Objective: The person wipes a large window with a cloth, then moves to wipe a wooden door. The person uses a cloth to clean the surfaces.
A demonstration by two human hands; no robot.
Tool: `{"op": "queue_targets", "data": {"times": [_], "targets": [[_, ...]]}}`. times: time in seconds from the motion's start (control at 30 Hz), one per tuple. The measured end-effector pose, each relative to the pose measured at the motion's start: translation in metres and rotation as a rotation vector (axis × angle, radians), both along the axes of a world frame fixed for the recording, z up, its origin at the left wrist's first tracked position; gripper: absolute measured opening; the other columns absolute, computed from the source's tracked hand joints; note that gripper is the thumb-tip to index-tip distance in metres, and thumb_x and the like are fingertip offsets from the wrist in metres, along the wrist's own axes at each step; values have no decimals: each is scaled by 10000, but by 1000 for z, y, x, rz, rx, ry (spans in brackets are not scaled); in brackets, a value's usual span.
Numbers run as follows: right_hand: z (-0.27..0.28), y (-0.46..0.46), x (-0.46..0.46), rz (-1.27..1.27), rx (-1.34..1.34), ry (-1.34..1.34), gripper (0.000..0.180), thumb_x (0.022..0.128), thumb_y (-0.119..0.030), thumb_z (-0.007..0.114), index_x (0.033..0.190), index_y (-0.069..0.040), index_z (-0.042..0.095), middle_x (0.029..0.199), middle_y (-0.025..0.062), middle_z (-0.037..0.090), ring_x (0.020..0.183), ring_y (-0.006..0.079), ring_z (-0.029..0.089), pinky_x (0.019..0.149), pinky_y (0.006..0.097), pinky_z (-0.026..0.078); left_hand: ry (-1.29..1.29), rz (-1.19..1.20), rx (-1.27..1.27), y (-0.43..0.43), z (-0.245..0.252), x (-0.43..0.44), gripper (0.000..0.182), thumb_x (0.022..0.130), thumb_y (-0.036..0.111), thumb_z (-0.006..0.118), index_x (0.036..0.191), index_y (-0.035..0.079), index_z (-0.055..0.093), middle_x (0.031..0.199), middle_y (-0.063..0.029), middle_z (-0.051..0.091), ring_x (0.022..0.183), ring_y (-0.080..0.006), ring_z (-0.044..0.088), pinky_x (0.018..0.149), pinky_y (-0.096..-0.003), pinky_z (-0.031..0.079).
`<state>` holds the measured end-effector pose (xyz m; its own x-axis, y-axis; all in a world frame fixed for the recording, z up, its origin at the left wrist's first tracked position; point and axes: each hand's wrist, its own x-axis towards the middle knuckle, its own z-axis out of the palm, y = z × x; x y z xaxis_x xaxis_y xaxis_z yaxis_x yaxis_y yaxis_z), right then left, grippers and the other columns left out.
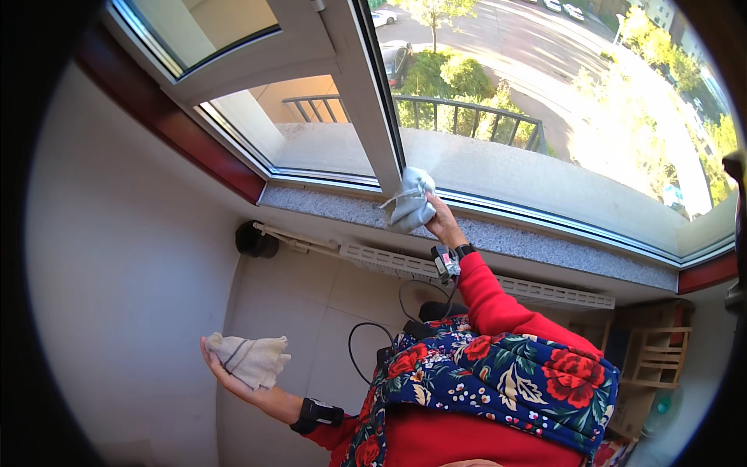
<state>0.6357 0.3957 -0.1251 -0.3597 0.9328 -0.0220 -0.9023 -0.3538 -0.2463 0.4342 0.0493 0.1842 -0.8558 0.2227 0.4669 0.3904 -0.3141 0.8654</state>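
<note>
My right hand (443, 220) grips a bunched light grey-blue cloth (413, 204). That cloth touches the foot of the white window frame post (373, 117), just above the speckled stone sill (496, 236). My left hand (245, 388) is held out low on the left, palm up, with a beige cloth (251, 356) in it. The beige cloth has dark stripes and a ragged edge, and its far end hangs loose over the palm. Part of the right fingers is hidden behind the grey-blue cloth.
Below the sill runs a white radiator (402, 260) with a pipe (300, 240) and a black round object (257, 239) at the corner. Black cables (365, 327) loop beside my apron (496, 379). A wooden rack (656, 356) stands at right. Beyond the window is a metal railing (473, 114).
</note>
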Motion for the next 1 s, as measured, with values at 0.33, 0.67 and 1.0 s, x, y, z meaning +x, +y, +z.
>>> {"op": "queue_targets", "data": {"times": [0.33, 0.67, 1.0], "targets": [[-25, -22, -66, 614, -217, -268, 299, 887, -131, 633, 1143, -6, 543, 1099, 118, 618, 973, 192, 634, 872, 359, 531, -130, -191, 43, 74, 8, -20, 439, 948, 281, 397, 1296, 30, 488, 1278, -112, 484, 1225, -233, 445, 987, -342, 395], [7, 26, -90, 414, -278, -60, 380, 925, -108, 524, 1257, 7, 380, 1170, 165, 537, 1082, 291, 572, 966, 450, 470, -97, -99, 4, 105, 23, -19, 451, 951, 274, 385, 1311, 17, 469, 1300, -99, 468, 1246, -224, 426, 1005, -347, 383], [-4, 54, -114, 364, -408, -121, 309, 869, -65, 567, 1160, -13, 479, 1032, 106, 574, 936, 253, 597, 832, 407, 519, 56, -163, -19, 143, 25, -10, 456, 954, 272, 377, 1316, 9, 460, 1302, -107, 464, 1238, -222, 432, 1003, -341, 383]]}}
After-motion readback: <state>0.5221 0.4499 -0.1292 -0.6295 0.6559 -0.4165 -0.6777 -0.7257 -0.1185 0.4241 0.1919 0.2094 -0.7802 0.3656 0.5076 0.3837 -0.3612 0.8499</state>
